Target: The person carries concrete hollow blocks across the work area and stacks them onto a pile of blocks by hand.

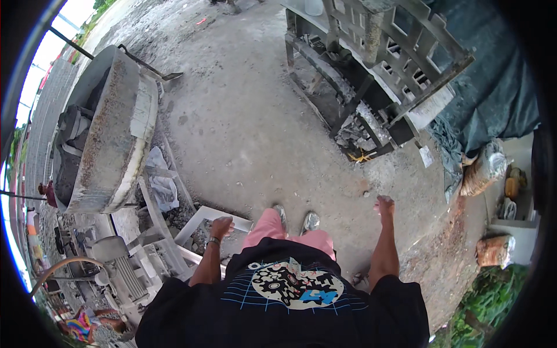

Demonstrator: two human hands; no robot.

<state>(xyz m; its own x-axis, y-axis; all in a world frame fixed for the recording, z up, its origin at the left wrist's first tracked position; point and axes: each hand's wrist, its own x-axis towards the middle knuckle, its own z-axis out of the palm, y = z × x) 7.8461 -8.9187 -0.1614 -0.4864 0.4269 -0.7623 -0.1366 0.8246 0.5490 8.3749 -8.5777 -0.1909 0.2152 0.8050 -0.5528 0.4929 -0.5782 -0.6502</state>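
Note:
My left hand (221, 227), with a dark band at the wrist, hangs out to my left, its fingers loosely curled in. In the picture it overlaps a pale right-angled frame piece (199, 224) on the ground; whether they touch I cannot tell. Nothing shows between those fingers. Out to the right, my right hand (383, 206) is held away from my body above the bare ground (249, 133), also curled, and no object is visible in it. My two shoes (311, 221) stand on the dusty floor below me.
A large rusty round drum (113, 133) stands on the left, beside a motor-like machine (119, 267). Ahead on the right is a metal stand (371, 110) with grey rubble beneath. Dark sheeting (493, 87) hangs at far right, above filled plastic sacks (484, 168).

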